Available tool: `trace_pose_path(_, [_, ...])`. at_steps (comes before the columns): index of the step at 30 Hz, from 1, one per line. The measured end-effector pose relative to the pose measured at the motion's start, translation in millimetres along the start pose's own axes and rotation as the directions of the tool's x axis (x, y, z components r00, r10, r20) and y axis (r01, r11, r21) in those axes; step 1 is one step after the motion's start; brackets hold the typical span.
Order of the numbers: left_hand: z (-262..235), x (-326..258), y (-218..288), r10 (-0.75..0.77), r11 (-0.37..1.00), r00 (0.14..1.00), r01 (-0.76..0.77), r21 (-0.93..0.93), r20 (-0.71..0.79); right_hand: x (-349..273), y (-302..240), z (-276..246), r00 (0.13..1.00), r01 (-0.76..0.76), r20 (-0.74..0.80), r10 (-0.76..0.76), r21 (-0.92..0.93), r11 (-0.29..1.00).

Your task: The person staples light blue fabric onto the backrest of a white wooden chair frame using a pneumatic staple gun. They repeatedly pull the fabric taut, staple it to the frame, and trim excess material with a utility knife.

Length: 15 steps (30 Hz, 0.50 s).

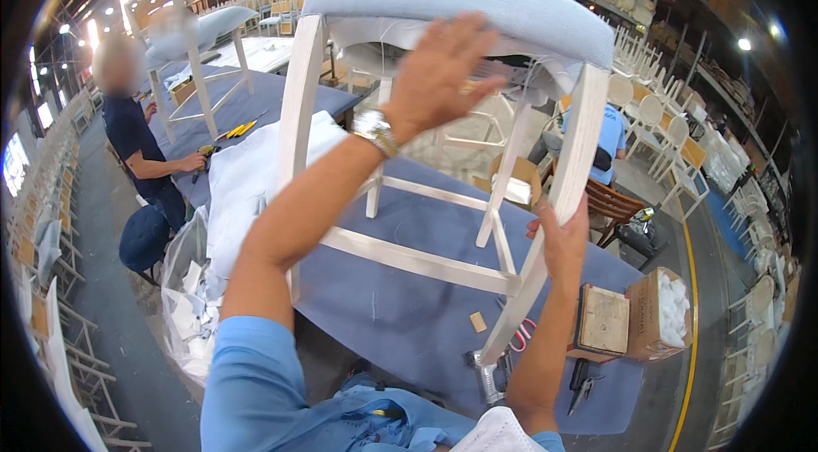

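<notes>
A chair frame of pale whitewashed wood [400, 259] stands tilted on the work table, its light blue padded seat [460, 5] uppermost. My left hand [443, 73], wearing a metal watch, is raised in front of the seat's lower edge. Its fingers are stretched out and slightly blurred; whether it touches the fabric I cannot tell. Loose threads and pale cloth hang under the seat. My right hand [562, 235] is wrapped round the chair's near right leg [573, 154]. Below that leg lie a staple gun [487, 377] and red-handled scissors [524, 335].
The blue-covered table [375, 307] carries a wooden box [603, 322], a carton of white stuffing [660, 316] and black pliers [581, 384]. A bag of scraps [189, 307] hangs at the left. One co-worker [141, 128] stands left; another in blue [609, 137] is behind the chair.
</notes>
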State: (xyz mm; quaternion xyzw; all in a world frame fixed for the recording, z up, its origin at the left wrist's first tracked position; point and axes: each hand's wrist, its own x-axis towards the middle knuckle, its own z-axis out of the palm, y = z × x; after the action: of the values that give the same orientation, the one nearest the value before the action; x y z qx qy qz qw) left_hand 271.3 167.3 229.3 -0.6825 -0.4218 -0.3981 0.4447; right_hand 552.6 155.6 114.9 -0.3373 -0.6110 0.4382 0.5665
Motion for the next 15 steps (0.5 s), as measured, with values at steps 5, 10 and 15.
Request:
trace_pose_path(5, [-57,37,-134,-0.225,0.926,0.971,0.19,0.325,0.074,0,8,-4,0.997,0.046,0.058,-0.048,0.024,0.999])
trace_pose_path(10, [-82,67,-187,-0.357,0.926,0.87,0.283,0.249,0.341,-18,-1,4,0.998,0.03,0.052,-0.035,0.084,0.996])
trace_pose_path(15, [-47,106,-91,-0.288,0.95,0.86,0.201,0.241,0.42,-22,6,1,0.997,0.059,0.038,-0.062,0.073,0.996])
